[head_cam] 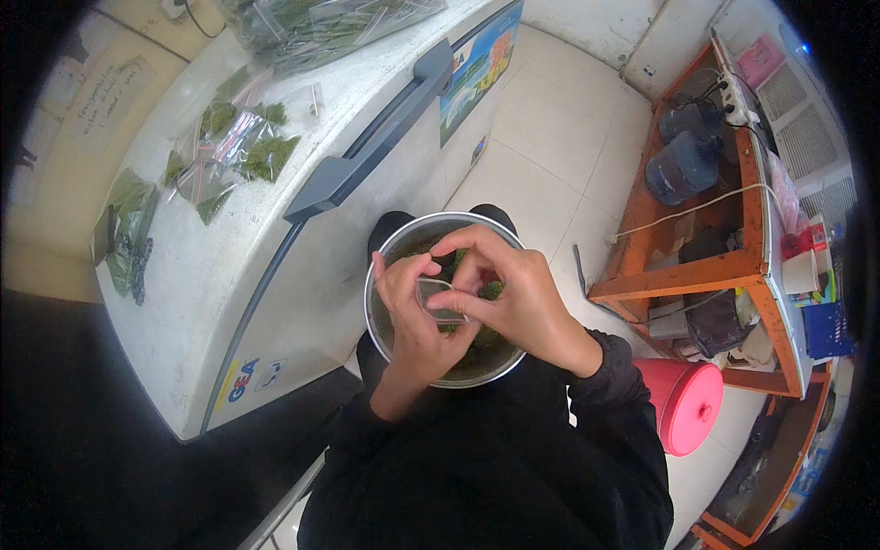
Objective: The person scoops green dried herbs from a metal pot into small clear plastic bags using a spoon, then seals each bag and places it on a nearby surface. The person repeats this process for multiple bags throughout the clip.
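A round metal pot [371,323] rests on the person's lap, with dark and green leafy stuff [491,290] inside. Over the pot, my left hand [421,309] holds a small clear plastic bag [443,313] whose mouth is spread apart. My right hand [512,292] is at the same bag, its thumb across the mouth and its fingers bent; whether it also holds some of the green stuff cannot be told. Several small clear zip bags of green stuff [268,157] lie on the white chest freezer's lid [199,275] to the left.
A large clear bag of filled packets [330,34] sits at the lid's far end. The freezer's grey handle [375,137] juts out nearby. At right stand an orange-framed shelf [680,278] with blue water jugs [680,168] and a pink lidded bucket [691,409].
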Demonstrator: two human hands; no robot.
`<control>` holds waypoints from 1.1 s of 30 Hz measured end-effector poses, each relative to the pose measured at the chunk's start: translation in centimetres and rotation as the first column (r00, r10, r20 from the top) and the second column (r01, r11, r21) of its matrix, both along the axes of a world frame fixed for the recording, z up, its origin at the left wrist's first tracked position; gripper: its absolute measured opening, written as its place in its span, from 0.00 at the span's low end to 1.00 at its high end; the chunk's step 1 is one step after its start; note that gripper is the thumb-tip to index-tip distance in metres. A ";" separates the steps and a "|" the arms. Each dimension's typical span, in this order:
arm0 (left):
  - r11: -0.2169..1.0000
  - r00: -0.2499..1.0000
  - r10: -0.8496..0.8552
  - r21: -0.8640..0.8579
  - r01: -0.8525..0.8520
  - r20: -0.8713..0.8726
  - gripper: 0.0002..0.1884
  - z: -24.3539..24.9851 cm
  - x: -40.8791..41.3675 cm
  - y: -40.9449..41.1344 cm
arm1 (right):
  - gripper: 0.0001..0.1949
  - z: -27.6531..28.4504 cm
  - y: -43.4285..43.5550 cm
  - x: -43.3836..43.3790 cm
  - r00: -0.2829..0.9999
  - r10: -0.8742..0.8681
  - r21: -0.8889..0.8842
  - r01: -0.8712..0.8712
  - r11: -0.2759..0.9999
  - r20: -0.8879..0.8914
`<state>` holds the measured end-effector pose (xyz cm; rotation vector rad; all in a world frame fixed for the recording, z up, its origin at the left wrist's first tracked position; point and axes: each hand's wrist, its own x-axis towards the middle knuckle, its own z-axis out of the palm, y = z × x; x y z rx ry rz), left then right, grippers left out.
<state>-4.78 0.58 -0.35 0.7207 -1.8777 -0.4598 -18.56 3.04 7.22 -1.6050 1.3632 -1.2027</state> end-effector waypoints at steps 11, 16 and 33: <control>0.790 0.944 -0.088 0.555 0.261 -0.318 0.38 0.2 4.9 0.2 | 0.18 -14.7 -2.4 1.3 0.522 0.112 0.268 0.234 0.935 -0.846; 0.717 0.928 -0.112 0.618 0.324 -0.357 0.38 0.4 6.3 0.8 | 0.14 -16.4 -2.4 1.9 0.556 0.143 0.293 0.189 0.937 -0.819; 0.672 0.888 0.098 0.688 0.274 -0.449 0.30 1.0 7.9 0.5 | 0.05 -11.6 2.8 -1.3 0.259 0.569 0.513 -0.256 0.820 -0.781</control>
